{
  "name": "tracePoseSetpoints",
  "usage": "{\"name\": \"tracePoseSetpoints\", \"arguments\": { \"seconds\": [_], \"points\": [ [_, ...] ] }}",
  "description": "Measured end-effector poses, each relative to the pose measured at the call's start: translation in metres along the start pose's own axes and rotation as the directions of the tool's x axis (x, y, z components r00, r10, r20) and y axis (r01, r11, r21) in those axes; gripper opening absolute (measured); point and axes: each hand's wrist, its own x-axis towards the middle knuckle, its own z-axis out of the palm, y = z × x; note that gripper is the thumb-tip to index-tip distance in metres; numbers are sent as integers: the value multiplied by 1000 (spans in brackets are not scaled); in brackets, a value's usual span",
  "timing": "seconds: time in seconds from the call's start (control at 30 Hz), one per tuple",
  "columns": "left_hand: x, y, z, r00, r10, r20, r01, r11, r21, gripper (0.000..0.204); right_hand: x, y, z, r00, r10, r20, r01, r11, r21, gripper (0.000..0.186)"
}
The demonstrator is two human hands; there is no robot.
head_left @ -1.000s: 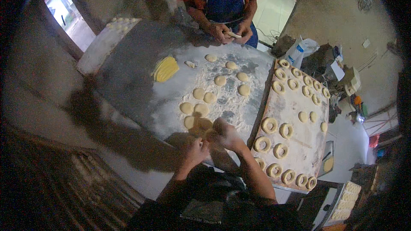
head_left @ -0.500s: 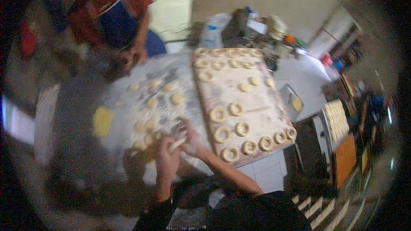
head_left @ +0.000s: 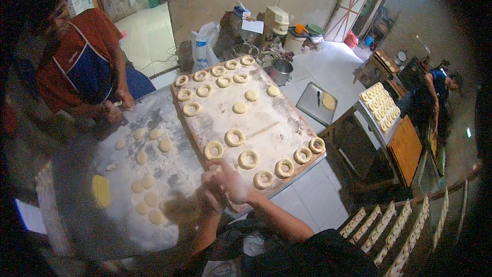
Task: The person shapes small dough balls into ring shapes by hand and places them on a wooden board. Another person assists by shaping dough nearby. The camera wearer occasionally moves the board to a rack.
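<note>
Since the earlier frames the view has swung right, and both hands have shifted from the floured table (head_left: 169, 174) to the near corner of the wooden board (head_left: 266, 123). The left hand (head_left: 207, 197) and right hand (head_left: 230, 182) are pressed together at the board's 7 o'clock corner, fingers curled narrow around a dough piece (head_left: 218, 177); the piece is pale, blurred and mostly hidden, so its shape cannot be told. The board carries dough rings (head_left: 248, 159) along its near and far edges, with three flat discs (head_left: 240, 107) nearer the middle. At 9 o'clock from the hands, round dough discs (head_left: 148, 182) and one yellow dough lump (head_left: 101, 191) lie on the flour. At 3 o'clock, a tray (head_left: 382, 125) holds further rings.
</note>
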Motion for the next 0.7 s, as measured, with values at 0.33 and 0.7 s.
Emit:
{"name": "tracePoseSetpoints", "arguments": {
  "seconds": [0.33, 0.7],
  "points": [
    [15, 21, 106, 998, -67, 7, 67, 998, -3, 37, -15, -25, -107, 984, 58, -167, -16, 971, 240, 38],
    [44, 44, 167, 946, -247, 212, 238, 969, 65, 25, 1, -41, -191, 965, -261, 14, 239, 858, -454, 38]
  ]
}}
